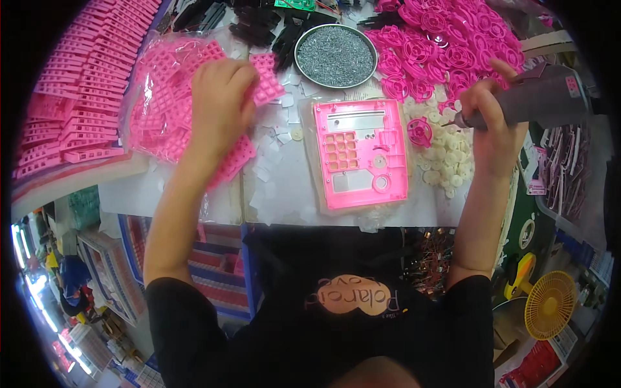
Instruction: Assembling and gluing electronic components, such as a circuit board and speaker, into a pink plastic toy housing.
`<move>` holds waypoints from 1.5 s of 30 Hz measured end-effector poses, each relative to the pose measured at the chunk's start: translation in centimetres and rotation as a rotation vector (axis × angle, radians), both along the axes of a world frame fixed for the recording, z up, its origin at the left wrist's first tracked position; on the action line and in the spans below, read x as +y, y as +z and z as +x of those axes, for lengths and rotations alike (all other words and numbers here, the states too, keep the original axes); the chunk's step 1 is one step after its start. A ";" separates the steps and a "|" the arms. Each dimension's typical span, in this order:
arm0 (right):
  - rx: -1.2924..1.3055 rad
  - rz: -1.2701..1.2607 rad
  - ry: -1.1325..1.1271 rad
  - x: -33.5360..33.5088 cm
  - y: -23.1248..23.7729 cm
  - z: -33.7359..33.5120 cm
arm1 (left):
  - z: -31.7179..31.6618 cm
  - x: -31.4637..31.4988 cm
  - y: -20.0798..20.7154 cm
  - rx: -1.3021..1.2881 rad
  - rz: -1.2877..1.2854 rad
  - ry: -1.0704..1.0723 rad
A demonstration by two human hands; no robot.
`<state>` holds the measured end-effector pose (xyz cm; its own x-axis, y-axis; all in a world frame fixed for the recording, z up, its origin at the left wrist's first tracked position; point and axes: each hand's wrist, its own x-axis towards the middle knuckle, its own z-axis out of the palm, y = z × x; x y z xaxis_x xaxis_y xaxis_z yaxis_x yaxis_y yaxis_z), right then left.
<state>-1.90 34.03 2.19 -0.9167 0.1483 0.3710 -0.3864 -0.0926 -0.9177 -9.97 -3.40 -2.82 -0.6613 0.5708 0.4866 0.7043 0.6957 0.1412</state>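
My left hand (223, 97) is at the pile on the left, its fingers curled closed on a pink keypad (266, 83) with a grid of square keys. More such keypads lie under it in a clear plastic bag (152, 97). In my right hand (495, 129) is a dark grey electric screwdriver (540, 97), its tip pointing left above white round plastic parts (446, 155). Between my hands a pink plastic housing (362, 197) lies open side up on a plastic sheet, with a grid of square holes, silvery panels and a round opening.
A round tin (336, 57) of small metal screws stands behind the housing. Magenta ring-shaped parts (446, 39) are heaped at the back right. Pink housings (84, 84) are stacked at far left. Black parts (255, 26) lie at the back; a yellow fan (550, 304) stands lower right.
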 end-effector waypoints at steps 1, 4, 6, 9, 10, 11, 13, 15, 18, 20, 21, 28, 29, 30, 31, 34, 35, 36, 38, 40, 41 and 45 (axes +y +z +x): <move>0.059 0.121 -0.150 -0.2 0.0 0.2 | 0.6 -0.1 0.1 -0.004 0.072 -0.036; 0.328 0.502 -0.439 -1.8 0.8 1.5 | 3.0 0.4 1.1 -0.061 0.249 -0.076; 0.513 0.661 -0.489 -3.5 0.4 2.4 | 4.5 1.2 1.7 -0.134 0.335 -0.081; 0.426 0.862 -0.081 -7.4 -0.2 3.4 | 6.5 2.2 1.8 -0.285 0.445 -0.090; 0.382 0.889 0.033 -8.7 -0.8 3.1 | 6.9 2.5 1.8 -0.323 0.450 -0.113; 0.356 0.833 0.097 -9.9 -1.7 2.6 | 7.2 2.7 1.8 -0.362 0.454 -0.137; 0.284 0.749 0.172 -11.6 -2.5 1.5 | 8.4 2.9 1.7 -0.518 0.608 -0.153; 0.131 0.568 0.341 -12.3 -3.5 0.4 | 9.6 3.0 0.8 -0.754 0.911 -0.165; -0.138 0.220 0.573 -13.7 -5.1 -0.6 | 10.1 1.5 -0.7 -0.911 0.999 -0.198; -0.226 0.225 0.559 -15.0 -5.0 -1.0 | 10.6 1.0 0.3 -1.004 1.019 -0.039; -0.271 0.227 0.553 -15.5 -4.8 -1.2 | 10.8 0.8 0.9 -1.048 1.028 0.044; 0.288 0.398 0.267 -16.5 -2.4 -3.0 | 10.6 -1.4 1.0 -1.060 0.861 0.113; 0.228 0.428 0.316 -15.8 -1.4 -2.7 | 10.9 -1.1 1.4 -1.105 0.771 0.112; 0.166 0.466 0.359 -14.5 0.0 -2.1 | 10.9 0.2 2.6 -1.011 0.660 -0.022; 0.107 0.494 0.402 -13.0 1.2 -1.5 | 11.0 0.4 2.6 -0.982 0.627 -0.015; 0.015 0.914 0.580 -9.2 1.2 -0.6 | 10.8 0.0 1.5 -0.948 0.604 0.045; -0.008 1.021 0.635 -8.8 0.5 -0.5 | 10.9 0.0 1.2 -0.963 0.625 0.053; -0.050 1.008 0.656 -8.7 -0.4 -0.4 | 10.7 0.2 1.0 -0.979 0.647 0.048; -0.012 1.004 0.634 -8.6 -3.3 -1.3 | 10.5 0.5 0.8 -0.991 0.647 0.045; -0.014 0.989 0.607 -8.9 -4.5 -1.8 | 10.5 0.4 0.8 -0.974 0.608 0.028; -0.043 0.977 0.591 -8.9 -4.8 -2.0 | 10.6 0.3 0.8 -0.979 0.617 0.049; 0.010 1.053 0.438 -8.9 -5.3 -1.5 | 10.3 -0.1 0.6 -0.934 0.656 0.100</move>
<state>-3.40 25.14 -3.08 -0.8093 -0.5730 0.1292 -0.5181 0.5926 -0.6168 0.34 -3.54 -2.23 -0.9492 0.3129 -0.0339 0.0792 0.3416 0.9365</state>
